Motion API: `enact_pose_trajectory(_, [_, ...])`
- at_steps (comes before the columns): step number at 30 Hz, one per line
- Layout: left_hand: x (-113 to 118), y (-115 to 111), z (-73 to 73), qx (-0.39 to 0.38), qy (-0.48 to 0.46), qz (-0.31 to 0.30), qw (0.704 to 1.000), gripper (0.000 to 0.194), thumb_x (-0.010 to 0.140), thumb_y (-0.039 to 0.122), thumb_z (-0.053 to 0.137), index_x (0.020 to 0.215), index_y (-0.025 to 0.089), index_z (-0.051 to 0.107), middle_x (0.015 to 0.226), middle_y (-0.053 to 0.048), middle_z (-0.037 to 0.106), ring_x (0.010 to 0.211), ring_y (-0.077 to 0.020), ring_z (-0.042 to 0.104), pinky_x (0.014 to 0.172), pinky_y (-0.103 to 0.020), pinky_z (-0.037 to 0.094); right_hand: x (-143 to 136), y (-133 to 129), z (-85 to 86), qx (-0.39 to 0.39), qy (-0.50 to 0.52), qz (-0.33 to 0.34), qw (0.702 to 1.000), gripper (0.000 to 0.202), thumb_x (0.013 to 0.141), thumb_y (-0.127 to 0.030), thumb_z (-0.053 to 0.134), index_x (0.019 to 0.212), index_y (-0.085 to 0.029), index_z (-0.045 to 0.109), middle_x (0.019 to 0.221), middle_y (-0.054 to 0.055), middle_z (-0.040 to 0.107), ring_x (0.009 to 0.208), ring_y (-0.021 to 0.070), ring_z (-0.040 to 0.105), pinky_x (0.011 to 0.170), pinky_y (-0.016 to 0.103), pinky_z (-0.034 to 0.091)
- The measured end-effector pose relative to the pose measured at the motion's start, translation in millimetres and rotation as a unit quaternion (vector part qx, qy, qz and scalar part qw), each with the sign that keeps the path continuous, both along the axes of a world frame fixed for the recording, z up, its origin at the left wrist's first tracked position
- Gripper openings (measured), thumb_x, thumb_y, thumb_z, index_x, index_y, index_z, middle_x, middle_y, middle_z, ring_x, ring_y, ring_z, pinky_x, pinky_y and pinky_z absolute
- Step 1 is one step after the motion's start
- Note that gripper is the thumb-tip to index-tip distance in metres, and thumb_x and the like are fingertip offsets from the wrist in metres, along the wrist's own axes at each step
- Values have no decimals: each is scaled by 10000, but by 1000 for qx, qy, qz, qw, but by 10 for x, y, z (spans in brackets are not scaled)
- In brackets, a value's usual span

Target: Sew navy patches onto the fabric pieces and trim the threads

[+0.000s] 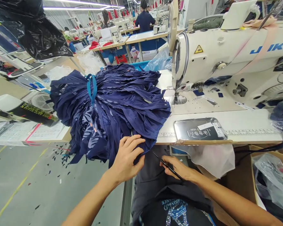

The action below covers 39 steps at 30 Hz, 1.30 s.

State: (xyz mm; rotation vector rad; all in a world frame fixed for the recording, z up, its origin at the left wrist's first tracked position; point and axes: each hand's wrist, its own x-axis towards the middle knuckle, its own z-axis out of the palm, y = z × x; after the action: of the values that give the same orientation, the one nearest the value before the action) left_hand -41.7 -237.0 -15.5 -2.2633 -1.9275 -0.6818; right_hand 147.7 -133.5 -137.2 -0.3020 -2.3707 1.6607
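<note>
A thick bundle of navy fabric pieces [122,103], tied round with a teal strip [91,89], lies on the sewing table and hangs over its front edge. My left hand [129,153] is at the bundle's front right corner, fingers curled over the cloth and thumb below, gripping an edge of it. In my right hand [175,166], just beyond the table edge above my lap, is a slim black pointed tool. Its tip points up and left toward the fabric corner, a little apart from it. Whether it is tweezers or snips, I cannot tell.
A white sewing machine [202,53] stands at the right, its needle area near the bundle. A metal tray [200,129] lies at the table's front edge. Black plastic [37,34] hangs upper left. A cardboard box [271,157] stands lower right. Behind, people sit at other machines.
</note>
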Motion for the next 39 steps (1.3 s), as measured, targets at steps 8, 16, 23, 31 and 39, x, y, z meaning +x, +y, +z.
enact_pose_trajectory(8, [-72,0,-122,-84,-220,37,971,176,752,161,470,596,185,391,783,-31,637,802,-168,562,794,-364,380,-119,-53,-25,-64,14,-18,998,668,634,-808,402,653,-152,526,502,-36,413,472,89,361,441,215,273])
enact_pose_trajectory(16, [-196,-110,-49,-82,-571,236,782,284,625,319,663,651,179,417,596,57,449,518,-66,403,489,-174,327,-175,-79,141,-133,21,62,989,571,785,-696,336,835,-148,490,604,-32,421,526,84,381,482,213,308])
enact_pose_trajectory(23, [-220,-111,-53,-50,-633,221,740,372,592,348,711,663,180,387,584,74,403,521,-52,383,505,-156,326,-334,12,361,-123,47,100,986,565,806,-681,304,845,-147,484,612,-18,446,541,97,416,504,227,342])
enact_pose_trajectory(31, [-154,-108,48,-69,-615,226,752,381,573,352,710,646,184,376,575,74,368,516,-57,357,487,-164,315,-250,87,568,-58,-4,93,994,563,797,-691,304,768,-155,475,612,-24,409,544,92,368,495,227,300])
enact_pose_trajectory(39, [-137,-149,137,-84,-502,216,833,234,612,323,651,666,173,480,634,35,487,601,-98,459,577,-207,376,-214,145,601,24,-30,95,995,493,797,-626,395,742,-147,501,615,-11,431,563,102,363,489,221,301])
